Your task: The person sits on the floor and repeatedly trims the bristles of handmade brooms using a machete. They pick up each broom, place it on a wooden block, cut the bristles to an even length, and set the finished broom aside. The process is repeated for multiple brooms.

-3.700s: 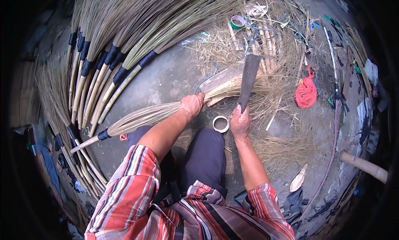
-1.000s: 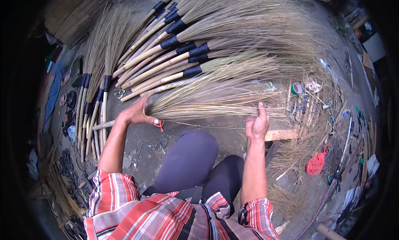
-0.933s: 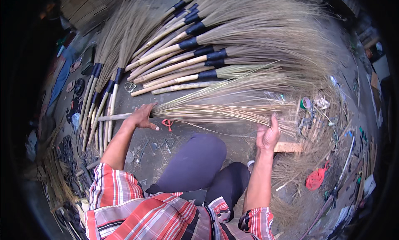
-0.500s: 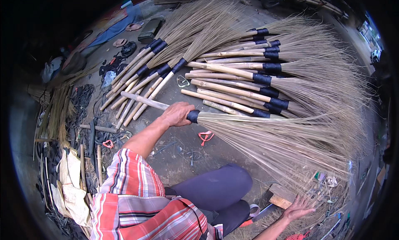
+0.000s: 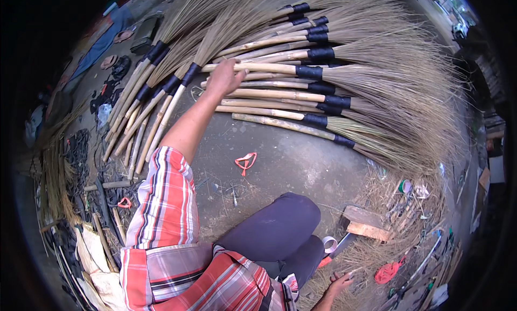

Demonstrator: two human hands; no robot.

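Note:
My left hand (image 5: 225,78) is closed around the bamboo handle of a broom (image 5: 269,68) in the right-hand row, fingers over the handle and thumb along its near side. The broom's black binding (image 5: 309,72) lies to the right of the hand, and its bristles fan out further right. Below it in the row lies another broom with a mottled handle (image 5: 285,126). My right hand (image 5: 339,284) is low at the right, above scattered straw, with its fingers loosely apart. It seems to hold nothing.
Another group of brooms (image 5: 161,109) slants at the left. On the floor lie a red-orange loop (image 5: 245,161), a wooden block (image 5: 369,230) beside a blade, a tape roll (image 5: 329,244) and a red bundle (image 5: 387,272). Pale sacking (image 5: 97,252) and dark strips (image 5: 75,171) lie at the left.
My left hand no longer holds the broom low across the floor; it has moved up to the row's handles. My right hand has drawn back toward my body. The view has shifted.

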